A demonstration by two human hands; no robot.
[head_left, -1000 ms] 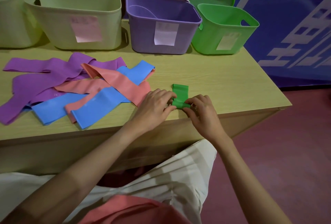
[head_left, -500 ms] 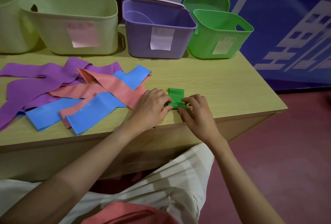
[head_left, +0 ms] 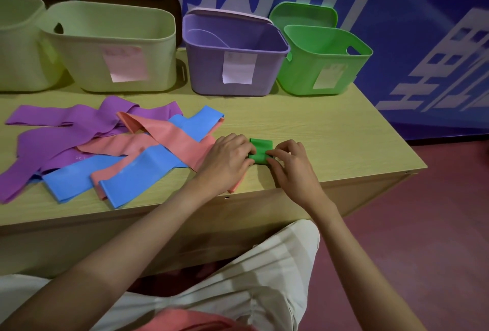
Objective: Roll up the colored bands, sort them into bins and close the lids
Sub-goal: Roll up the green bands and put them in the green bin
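Near the table's (head_left: 330, 129) front edge, left hand (head_left: 227, 158) and right hand (head_left: 293, 166) pinch the part-rolled green band (head_left: 260, 149), while at twelve o'clock the purple bin (head_left: 232, 66) and green bin (head_left: 322, 63) stand open, showing no bands.

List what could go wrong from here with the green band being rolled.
1. The green band is pinched by the left hand and right hand; a short flat tail remains, and the roll may spring open if released.
2. The left hand lies over the pink band, which could be dragged off the table edge.
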